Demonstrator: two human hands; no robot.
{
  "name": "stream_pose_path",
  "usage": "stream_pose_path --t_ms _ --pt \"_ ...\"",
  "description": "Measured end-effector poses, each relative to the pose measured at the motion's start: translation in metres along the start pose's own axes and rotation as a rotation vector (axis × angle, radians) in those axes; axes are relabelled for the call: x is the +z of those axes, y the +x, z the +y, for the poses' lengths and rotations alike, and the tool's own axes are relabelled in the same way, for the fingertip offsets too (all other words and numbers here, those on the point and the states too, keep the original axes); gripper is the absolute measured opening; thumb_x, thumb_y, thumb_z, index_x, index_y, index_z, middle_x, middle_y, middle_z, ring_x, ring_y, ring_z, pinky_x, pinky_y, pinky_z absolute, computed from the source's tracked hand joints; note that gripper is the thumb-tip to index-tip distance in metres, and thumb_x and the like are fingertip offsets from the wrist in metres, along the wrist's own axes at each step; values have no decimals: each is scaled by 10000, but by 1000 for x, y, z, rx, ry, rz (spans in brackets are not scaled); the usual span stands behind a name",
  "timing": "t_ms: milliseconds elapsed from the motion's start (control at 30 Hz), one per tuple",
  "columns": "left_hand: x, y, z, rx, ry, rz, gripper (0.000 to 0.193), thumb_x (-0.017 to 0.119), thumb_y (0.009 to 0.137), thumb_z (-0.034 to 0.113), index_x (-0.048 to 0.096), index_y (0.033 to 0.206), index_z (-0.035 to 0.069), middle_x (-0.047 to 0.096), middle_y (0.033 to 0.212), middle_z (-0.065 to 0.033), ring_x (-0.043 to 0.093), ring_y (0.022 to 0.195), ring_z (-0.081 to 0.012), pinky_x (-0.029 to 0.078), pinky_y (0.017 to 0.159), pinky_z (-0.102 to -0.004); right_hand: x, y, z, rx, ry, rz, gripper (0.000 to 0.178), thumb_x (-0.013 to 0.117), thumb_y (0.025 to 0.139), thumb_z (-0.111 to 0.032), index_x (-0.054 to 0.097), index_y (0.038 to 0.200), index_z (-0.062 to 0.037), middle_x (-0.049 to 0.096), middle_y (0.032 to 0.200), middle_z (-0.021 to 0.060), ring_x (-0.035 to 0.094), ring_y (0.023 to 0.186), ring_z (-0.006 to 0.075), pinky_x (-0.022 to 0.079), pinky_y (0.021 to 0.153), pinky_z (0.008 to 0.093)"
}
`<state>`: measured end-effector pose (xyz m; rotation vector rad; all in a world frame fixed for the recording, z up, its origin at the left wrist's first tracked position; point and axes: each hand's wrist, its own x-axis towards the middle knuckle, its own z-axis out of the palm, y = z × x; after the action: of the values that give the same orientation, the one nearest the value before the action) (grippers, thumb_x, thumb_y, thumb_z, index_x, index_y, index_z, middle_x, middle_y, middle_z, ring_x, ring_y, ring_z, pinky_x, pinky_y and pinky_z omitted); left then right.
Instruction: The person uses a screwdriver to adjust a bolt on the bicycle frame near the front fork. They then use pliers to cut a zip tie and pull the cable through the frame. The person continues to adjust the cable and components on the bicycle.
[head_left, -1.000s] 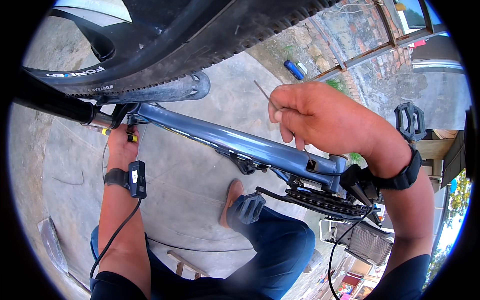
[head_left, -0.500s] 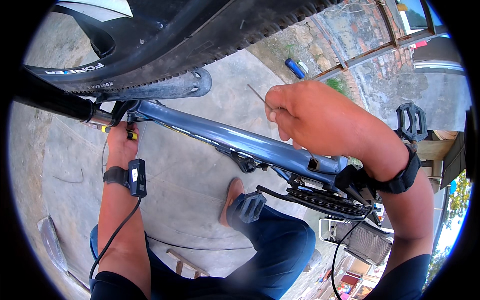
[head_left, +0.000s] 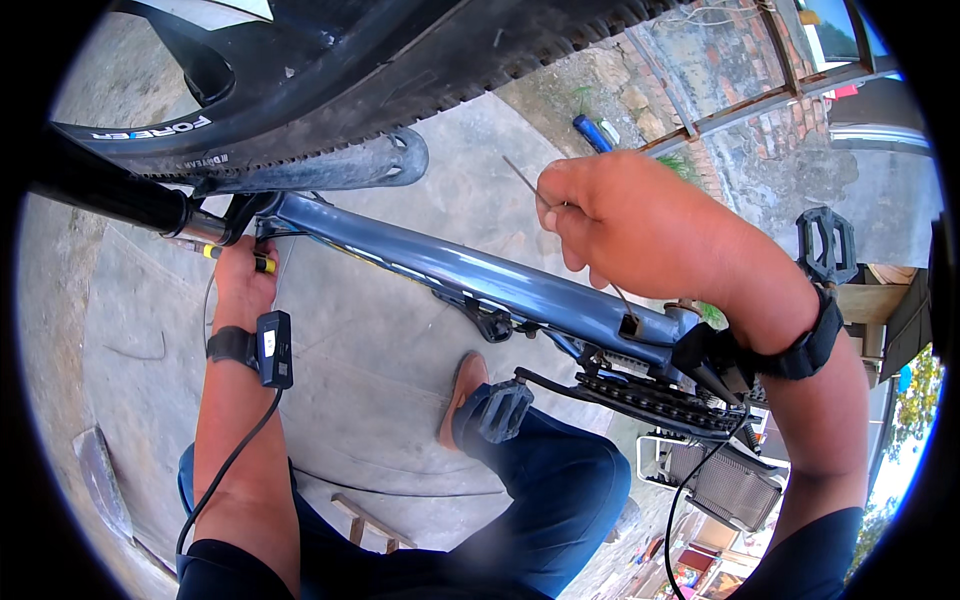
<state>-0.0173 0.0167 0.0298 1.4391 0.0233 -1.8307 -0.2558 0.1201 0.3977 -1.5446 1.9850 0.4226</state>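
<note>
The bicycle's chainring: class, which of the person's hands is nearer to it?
Right. The right hand is by the frame tube, above the chainring in the picture; the left hand is farther off, near the fork.

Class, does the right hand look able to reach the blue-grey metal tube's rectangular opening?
Likely yes: the right hand, pinching a thin grey wire, is near the opening, nothing visibly blocking.

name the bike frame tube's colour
The frame tube is metallic blue-grey, clearest in the head view.

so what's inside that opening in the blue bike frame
A thin, curved wire runs into the opening below the right hand; anything deeper is covered by the frame tube.
</note>
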Motion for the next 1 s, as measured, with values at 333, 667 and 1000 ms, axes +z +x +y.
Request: stream_pose_path --t_ms 333,667,1000 --pt "3 -4 0 -2 14 14 176 500 918 11 440 1082 28 512 913 -123 588 777 -243 530 623 -333 0 1 -7 -24 -23 -60 130 477 878 -87 567 881 6 638 682 118 643 568 208 496 554 335" --pt "-2 6 -1 17 46 -10 143 488 916 9 450 1053 26 520 876 -119 593 725 -237 527 598 -332 6 7 0 1 22 -79 148 492 905 -113 581 880 3 649 704 130 649 597 225 496 582 343" --pt "-2 12 -1 -6 23 27 137 499 933 34 458 1064 34 513 922 -117 589 801 -247 518 628 -325 4 10 0 84 111 -117 119 502 864 -88 597 863 -16 623 595 130 649 601 287 483 617 407"
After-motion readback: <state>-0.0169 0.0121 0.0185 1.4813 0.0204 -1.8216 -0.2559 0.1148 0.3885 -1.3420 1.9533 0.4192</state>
